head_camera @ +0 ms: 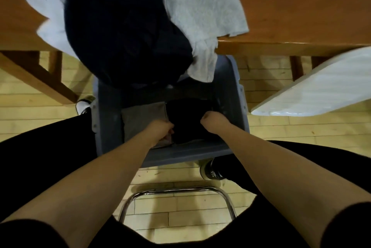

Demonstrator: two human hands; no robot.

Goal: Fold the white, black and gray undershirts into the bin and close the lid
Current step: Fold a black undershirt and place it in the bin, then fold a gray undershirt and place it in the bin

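A grey bin (188, 155) stands on the floor between my legs, under the table edge. Inside it lie a folded gray undershirt (143, 116) on the left and a folded black undershirt (186, 119) on the right. My left hand (161, 130) grips the near left edge of the black one. My right hand (208, 121) has its fingers curled down into the shirt's right side. On the table above hang a dark garment (124, 32), a white garment (46, 6) and a light gray garment (202, 8), draping over the edge toward the bin.
The white bin lid (313, 87) leans at the right, below the wooden table (301, 6). A table leg (40, 75) slants at the left. My shoes flank the bin. A chrome chair frame (176, 193) sits below on the wood floor.
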